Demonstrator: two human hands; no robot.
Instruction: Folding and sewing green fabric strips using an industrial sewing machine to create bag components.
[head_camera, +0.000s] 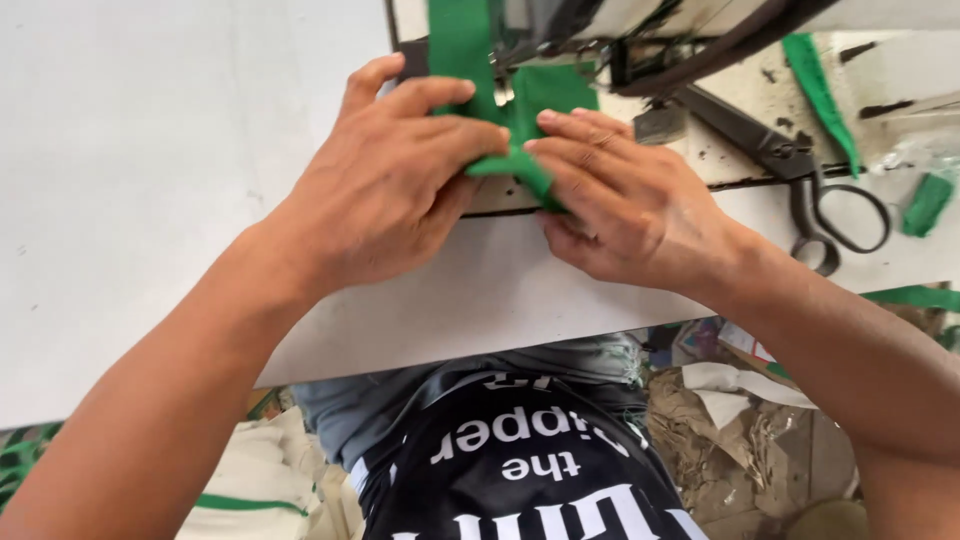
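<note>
A bare white table (150, 180) filled the left of the view, its near edge running above the person's lap. The left hand (385, 185) lay palm down on it, fingers stretched forward and pressed together with the thumb on a strip of green fabric (520, 135). Its fingertips pinched the fold from the left.

The fabric sat at the middle top of the view, on the table just in front of the sewing machine (560, 30). One band of it ran up and out of the top edge; another piece lay flat under the machine's foot. The folded end pointed down between the two hands.

The right hand (625, 205) met the left at that fold, fingers bent and closed on the cloth from the right, fingertips nearly touching those of the other hand. Both hands therefore gripped the same fabric.

Further right, dark scissors (800, 170) lay on the worn, stained bed, blades toward the machine, loops toward the table edge. Beyond them a green scrap (820, 90) lay slanted, and another small green scrap (928, 203) rested near the right edge.
</note>
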